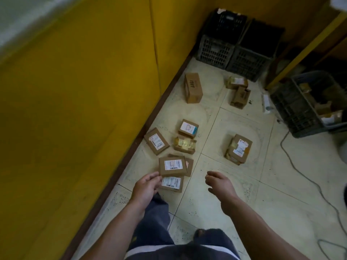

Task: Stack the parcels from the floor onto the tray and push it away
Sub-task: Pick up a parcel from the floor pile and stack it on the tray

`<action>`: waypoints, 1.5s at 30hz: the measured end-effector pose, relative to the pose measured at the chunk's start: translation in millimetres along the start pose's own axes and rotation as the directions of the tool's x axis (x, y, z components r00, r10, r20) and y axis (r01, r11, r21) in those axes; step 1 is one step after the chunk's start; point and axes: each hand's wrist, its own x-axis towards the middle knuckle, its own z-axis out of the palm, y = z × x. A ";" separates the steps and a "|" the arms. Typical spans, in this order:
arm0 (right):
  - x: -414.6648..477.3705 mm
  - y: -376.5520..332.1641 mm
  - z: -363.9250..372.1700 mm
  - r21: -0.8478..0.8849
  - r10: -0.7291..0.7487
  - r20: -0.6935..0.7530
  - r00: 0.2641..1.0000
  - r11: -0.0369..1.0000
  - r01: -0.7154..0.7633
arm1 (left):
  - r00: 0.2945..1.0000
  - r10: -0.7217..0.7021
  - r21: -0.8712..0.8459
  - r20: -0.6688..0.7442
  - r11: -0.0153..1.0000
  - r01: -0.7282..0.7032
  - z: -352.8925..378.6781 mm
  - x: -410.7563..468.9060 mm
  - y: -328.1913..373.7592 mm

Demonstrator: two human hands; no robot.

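Observation:
Several brown cardboard parcels lie on the tiled floor along the yellow wall. My left hand (148,186) pinches the near-left corner of a flat labelled parcel (171,167), which sits over two other flat parcels, one of them (171,183) just below it. My right hand (219,182) hovers open and holds nothing, over bare tile to the right. Farther off lie a labelled parcel (156,141), a taped parcel (185,144), a small box (188,128), a bulky parcel (238,149) and a tall box (193,88).
Two black crates (221,44) stand in the far corner. A grey crate (300,109) with parcels inside stands at the right. A cable (300,171) runs over the floor on the right. The yellow wall (75,91) bounds the left side.

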 end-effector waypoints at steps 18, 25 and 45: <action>276.9 46.2 72.2 -0.295 0.280 0.080 0.957 0.924 -0.245 | 0.965 -0.257 0.106 -0.051 0.960 0.261 28.5 275.9 -50.0; 394.9 117.5 111.3 -0.401 0.287 0.060 0.956 0.884 -0.240 | 0.939 -0.330 0.185 -0.100 0.921 0.344 50.6 382.8 -130.5; 533.5 214.8 170.8 -0.357 0.256 0.066 0.965 0.909 -0.216 | 0.915 -0.381 0.266 -0.132 0.875 0.403 70.4 518.3 -245.5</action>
